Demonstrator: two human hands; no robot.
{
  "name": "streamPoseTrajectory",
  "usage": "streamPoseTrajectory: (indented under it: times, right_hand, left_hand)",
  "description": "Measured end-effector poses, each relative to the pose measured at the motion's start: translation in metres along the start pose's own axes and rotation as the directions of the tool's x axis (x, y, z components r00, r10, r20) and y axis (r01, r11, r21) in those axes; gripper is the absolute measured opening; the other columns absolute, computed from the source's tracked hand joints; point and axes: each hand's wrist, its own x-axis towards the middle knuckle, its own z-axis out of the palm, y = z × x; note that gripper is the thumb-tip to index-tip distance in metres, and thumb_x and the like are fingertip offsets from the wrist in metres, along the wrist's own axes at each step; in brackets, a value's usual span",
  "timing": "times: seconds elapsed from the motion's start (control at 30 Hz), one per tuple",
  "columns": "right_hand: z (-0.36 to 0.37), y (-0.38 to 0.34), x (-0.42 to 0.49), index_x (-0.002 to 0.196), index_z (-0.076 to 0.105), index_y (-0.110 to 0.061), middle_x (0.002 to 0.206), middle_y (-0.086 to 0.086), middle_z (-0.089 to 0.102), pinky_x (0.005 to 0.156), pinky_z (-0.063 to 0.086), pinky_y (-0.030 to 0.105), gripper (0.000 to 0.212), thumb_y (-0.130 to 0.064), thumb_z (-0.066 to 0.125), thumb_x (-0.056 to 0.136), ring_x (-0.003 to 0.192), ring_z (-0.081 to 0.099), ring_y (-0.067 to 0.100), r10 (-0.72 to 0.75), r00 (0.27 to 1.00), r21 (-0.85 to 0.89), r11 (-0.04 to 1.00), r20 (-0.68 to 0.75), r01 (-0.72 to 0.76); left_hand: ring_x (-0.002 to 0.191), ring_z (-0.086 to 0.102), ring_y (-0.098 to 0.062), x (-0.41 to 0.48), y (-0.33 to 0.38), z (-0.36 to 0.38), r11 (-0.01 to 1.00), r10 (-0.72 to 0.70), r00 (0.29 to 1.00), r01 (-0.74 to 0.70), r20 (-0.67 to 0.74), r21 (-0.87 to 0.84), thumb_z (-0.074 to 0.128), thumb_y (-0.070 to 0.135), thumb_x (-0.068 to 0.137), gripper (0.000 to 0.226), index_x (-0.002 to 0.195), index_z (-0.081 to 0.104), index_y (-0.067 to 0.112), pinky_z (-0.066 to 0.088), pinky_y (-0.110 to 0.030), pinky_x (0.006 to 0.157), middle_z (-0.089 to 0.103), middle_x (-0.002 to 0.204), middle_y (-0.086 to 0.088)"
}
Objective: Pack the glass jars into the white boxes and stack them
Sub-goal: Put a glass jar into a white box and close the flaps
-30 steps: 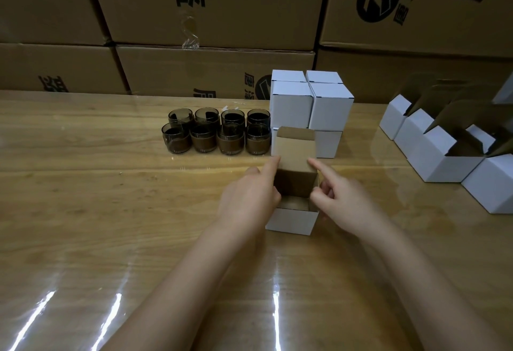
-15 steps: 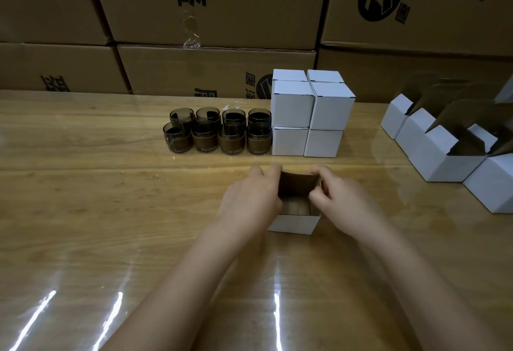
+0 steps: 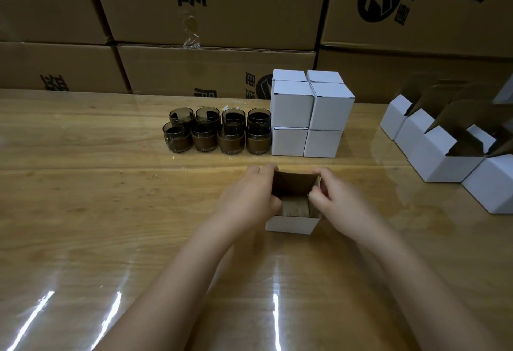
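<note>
A small white box (image 3: 291,224) stands on the wooden table just in front of me, its brown lid flap folded partway down over the opening. My left hand (image 3: 249,198) grips the box's left side with fingers curled over the lid. My right hand (image 3: 336,200) pinches the lid's right edge. Several dark glass jars (image 3: 218,134) stand in two rows behind the box to the left. A stack of closed white boxes (image 3: 308,117), two layers high, sits right of the jars.
Several open white boxes (image 3: 444,156) with raised brown flaps line the table's right side. Large brown cartons (image 3: 211,17) form a wall along the table's far edge. The glossy table top (image 3: 83,212) stretches out to my left.
The upright lid flap has been folded down toward the box opening. Both hands came down with it and closed in on the box's sides.
</note>
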Motion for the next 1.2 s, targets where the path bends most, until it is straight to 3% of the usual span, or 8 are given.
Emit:
streamPoseTrajectory:
  times: [0.23,0.47,0.57,0.73,0.83,0.9,1.0,1.2]
  right_hand:
    - [0.002,0.003,0.000,0.128,0.045,-0.019,0.066,-0.005,0.048,0.049,0.030,0.024,0.031,-0.024,0.042,0.098,0.057,0.046,0.010,-0.024,1.000,-0.033,0.999,-0.020,0.023]
    - [0.012,0.010,0.003,0.136,0.044,-0.020,0.090,-0.005,0.056,0.062,0.036,0.023,0.039,-0.034,0.036,0.101,0.076,0.051,0.006,0.072,0.997,0.267,0.961,0.008,-0.071]
    - [0.018,0.012,0.005,0.142,0.040,-0.020,0.120,-0.012,0.047,0.084,0.034,0.020,0.045,-0.038,0.035,0.101,0.107,0.044,0.002,0.125,0.992,0.355,0.928,-0.011,-0.113]
    - [0.027,0.014,0.007,0.138,0.044,-0.016,0.126,-0.010,0.042,0.076,0.031,-0.003,0.041,-0.032,0.037,0.101,0.117,0.043,0.005,0.154,0.986,0.500,0.860,-0.070,-0.099]
    - [0.033,0.015,0.003,0.134,0.043,-0.038,0.122,-0.023,0.042,0.075,0.030,0.004,0.035,-0.041,0.036,0.100,0.109,0.041,-0.008,0.162,0.987,0.624,0.772,-0.008,-0.122]
    - [0.034,0.015,0.002,0.124,0.045,-0.046,0.119,-0.031,0.046,0.076,0.033,0.005,0.027,-0.043,0.035,0.099,0.105,0.042,-0.017,0.130,0.991,0.660,0.747,-0.027,-0.080]
    - [0.035,0.013,0.001,0.125,0.050,-0.046,0.120,-0.040,0.048,0.081,0.034,-0.004,0.030,-0.039,0.035,0.100,0.110,0.040,-0.026,0.052,0.996,0.677,0.736,-0.076,0.013]
    - [0.032,0.017,0.000,0.117,0.052,-0.047,0.114,-0.042,0.052,0.080,0.033,-0.005,0.030,-0.058,0.040,0.092,0.109,0.044,-0.023,-0.037,0.999,0.678,0.735,0.011,0.020]
  left_hand:
    - [0.090,0.059,-0.022,-0.003,0.002,0.003,0.999,0.032,0.999,-0.030,-0.043,0.039,0.054,0.021,0.088,0.049,0.134,0.037,0.019,0.055,-0.037,0.074,0.046,0.125,-0.003]
    - [0.080,0.046,-0.002,0.008,-0.015,0.013,0.897,-0.035,0.998,0.055,0.052,-0.438,0.056,0.025,0.090,0.052,0.139,0.040,0.022,0.038,-0.014,0.064,0.037,0.112,0.006]
    - [0.106,0.045,-0.007,0.008,-0.021,0.021,0.842,-0.012,1.000,0.022,0.023,-0.539,0.049,0.032,0.088,0.050,0.135,0.044,0.018,0.038,-0.023,0.088,0.036,0.116,0.009]
    - [0.105,0.051,-0.006,0.005,-0.023,0.035,0.667,0.019,0.999,0.024,0.050,-0.744,0.040,0.037,0.080,0.047,0.126,0.047,0.029,0.041,-0.029,0.088,0.056,0.113,0.012]
    - [0.113,0.042,0.012,0.006,-0.025,0.039,0.617,0.049,0.997,0.010,0.052,-0.787,0.038,0.037,0.083,0.046,0.128,0.037,0.047,0.036,-0.013,0.089,0.043,0.120,0.034]
    - [0.118,0.023,0.030,0.004,-0.024,0.037,0.634,0.113,0.993,-0.038,0.045,-0.773,0.034,0.037,0.088,0.049,0.130,0.028,0.061,0.024,0.000,0.094,0.025,0.129,0.046]
    - [0.128,0.026,0.019,0.002,-0.026,0.036,0.670,0.142,0.987,-0.039,0.077,-0.741,0.033,0.055,0.089,0.038,0.126,0.028,0.063,0.024,-0.008,0.100,0.031,0.136,0.033]
    - [0.127,0.033,0.008,0.001,-0.034,0.038,0.794,0.216,0.972,-0.120,0.092,-0.596,0.071,0.067,0.060,0.091,0.127,0.009,0.071,0.034,-0.018,0.106,0.028,0.135,0.030]
